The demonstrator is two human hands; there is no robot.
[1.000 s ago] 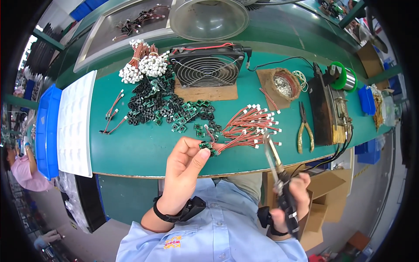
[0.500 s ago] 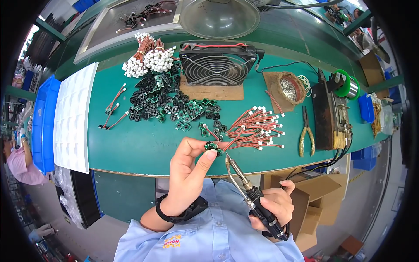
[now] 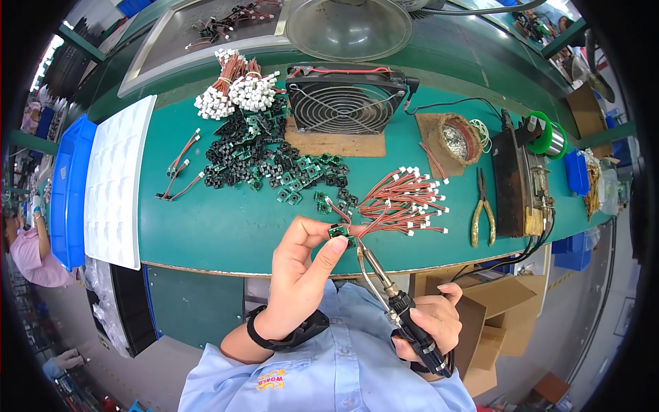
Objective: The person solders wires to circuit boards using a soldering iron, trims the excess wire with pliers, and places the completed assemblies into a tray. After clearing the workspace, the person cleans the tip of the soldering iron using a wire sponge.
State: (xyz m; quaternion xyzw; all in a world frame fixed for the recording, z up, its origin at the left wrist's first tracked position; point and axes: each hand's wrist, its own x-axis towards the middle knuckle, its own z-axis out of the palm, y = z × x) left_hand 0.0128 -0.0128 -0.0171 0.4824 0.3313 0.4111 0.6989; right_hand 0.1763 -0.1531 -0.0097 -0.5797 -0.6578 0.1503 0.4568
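Two hands occupied. Left hand: thumb and fingers closed in a firm pinch on one small green circuit board, held near the front edge of the green bench mat. Right hand: fingers wrapped round the black handle of a soldering iron, tip at the board's right side. Tip contact not resolvable at this scale.

Progress (judged): joint on this board appears under way; cannot tell whether any lead is fixed to it.

Probably done: a few dark pieces with red leads in the metal-rimmed tray; attachment unclear.

Left: most of the stock, by appearance. Large heap of black-and-green camera-like boards, spread of red-brown connector leads right of it, plus banded lead bundles behind the heap.
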